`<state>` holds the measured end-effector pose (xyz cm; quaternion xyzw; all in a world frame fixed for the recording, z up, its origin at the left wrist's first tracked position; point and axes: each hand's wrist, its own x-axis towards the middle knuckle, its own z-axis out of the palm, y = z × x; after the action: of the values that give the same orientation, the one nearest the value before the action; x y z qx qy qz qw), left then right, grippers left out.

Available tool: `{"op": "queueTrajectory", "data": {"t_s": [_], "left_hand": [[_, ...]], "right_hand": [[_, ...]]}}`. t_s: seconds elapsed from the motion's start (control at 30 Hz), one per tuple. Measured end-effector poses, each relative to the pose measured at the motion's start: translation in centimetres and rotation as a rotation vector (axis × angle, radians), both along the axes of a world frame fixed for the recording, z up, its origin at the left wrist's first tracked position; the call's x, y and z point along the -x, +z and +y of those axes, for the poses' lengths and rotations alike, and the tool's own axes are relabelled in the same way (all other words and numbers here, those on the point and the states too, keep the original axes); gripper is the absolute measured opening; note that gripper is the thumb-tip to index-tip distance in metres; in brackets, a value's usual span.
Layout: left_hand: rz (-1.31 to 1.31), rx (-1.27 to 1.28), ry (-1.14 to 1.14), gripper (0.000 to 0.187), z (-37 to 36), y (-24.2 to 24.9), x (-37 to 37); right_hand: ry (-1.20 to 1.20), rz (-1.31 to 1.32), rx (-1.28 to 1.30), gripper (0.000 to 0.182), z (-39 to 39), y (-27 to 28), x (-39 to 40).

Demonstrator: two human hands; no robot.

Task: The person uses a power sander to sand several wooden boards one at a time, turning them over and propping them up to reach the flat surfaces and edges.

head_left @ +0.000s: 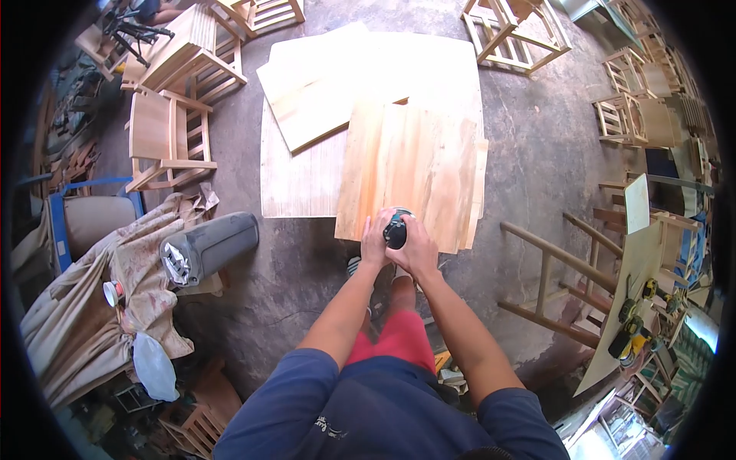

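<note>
A compact black-and-green handheld power tool [395,231] sits at the near edge of a wooden panel [406,169]. My left hand [374,241] wraps its left side, and my right hand [418,247] closes around it from the right. The tool's underside is hidden, so I cannot tell its exact kind. Light and darker strips run lengthwise through the panel, which lies on a large pale board [299,180]. Farther off to the left, a second panel [314,115] rests at an angle on the same board, its far part washed out by glare.
Wooden chairs [172,138] stand at the left and far side. A grey bin [211,249] lies on crumpled cloth [146,284] to my left. On the right are a wooden frame with legs [552,261] and a board [621,314] bearing yellow-and-black power drills [632,337].
</note>
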<state>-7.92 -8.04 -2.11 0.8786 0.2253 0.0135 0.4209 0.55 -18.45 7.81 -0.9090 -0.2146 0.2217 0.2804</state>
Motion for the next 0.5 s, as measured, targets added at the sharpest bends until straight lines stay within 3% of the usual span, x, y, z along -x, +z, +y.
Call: {"op": "queueTrajectory", "data": {"t_s": [0.07, 0.17, 0.3, 0.5], "left_hand": [[0.008, 0.029, 0.014, 0.090, 0.6, 0.0, -1.8], [-0.009, 0.022, 0.030, 0.077, 1.6, 0.6, -4.6], [0.012, -0.009, 0.096, 0.052, 3.2, -3.6, -8.0], [-0.126, 0.056, 0.147, 0.053, 7.1, -2.0, -13.5]], "right_hand": [[0.008, 0.003, 0.003, 0.078, 0.5, -0.2, -2.1], [0.020, 0.026, 0.013, 0.077, 2.0, 0.0, -5.0], [0.049, 0.069, 0.045, 0.076, 4.2, 0.5, -9.1], [0.096, 0.037, -0.030, 0.072, 7.9, -0.4, -15.0]]}}
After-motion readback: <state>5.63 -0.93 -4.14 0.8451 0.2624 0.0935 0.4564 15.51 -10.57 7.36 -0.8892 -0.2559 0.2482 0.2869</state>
